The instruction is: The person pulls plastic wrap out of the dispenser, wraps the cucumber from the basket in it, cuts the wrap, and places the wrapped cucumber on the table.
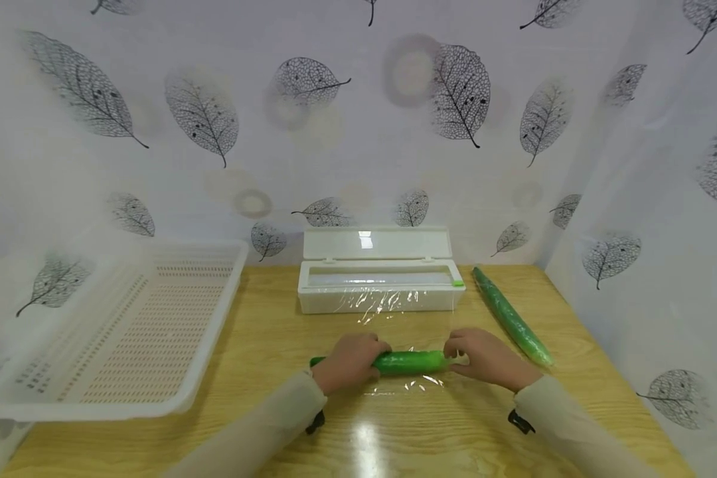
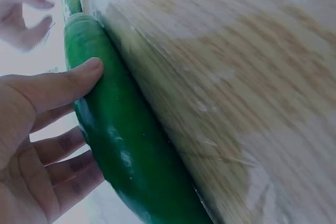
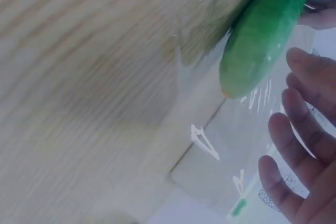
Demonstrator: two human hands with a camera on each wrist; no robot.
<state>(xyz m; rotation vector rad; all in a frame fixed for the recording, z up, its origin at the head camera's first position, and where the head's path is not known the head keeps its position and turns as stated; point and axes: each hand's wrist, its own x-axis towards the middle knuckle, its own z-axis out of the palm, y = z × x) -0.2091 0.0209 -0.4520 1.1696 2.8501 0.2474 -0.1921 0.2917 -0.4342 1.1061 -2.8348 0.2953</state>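
Note:
A green cucumber (image 1: 412, 362) lies crosswise on clear plastic wrap (image 1: 433, 382) spread over the wooden table. My left hand (image 1: 348, 362) grips its left part, thumb on the near side and fingers on the far side, as the left wrist view also shows. Close to the paler right end is my right hand (image 1: 484, 358). Its fingers are loosely bent and, in the right wrist view, stand apart from the cucumber with nothing visibly held. The wrap reaches back to a white wrap dispenser (image 1: 322, 303), whose lid (image 1: 394, 243) is raised.
Beyond my right hand, a second cucumber (image 1: 508, 315) lies slanted, apparently covered in film. A white perforated basket (image 1: 215, 325) stands on the left. Leaf-patterned curtains (image 1: 358, 153) hang behind and along the right side of the table (image 1: 263, 332).

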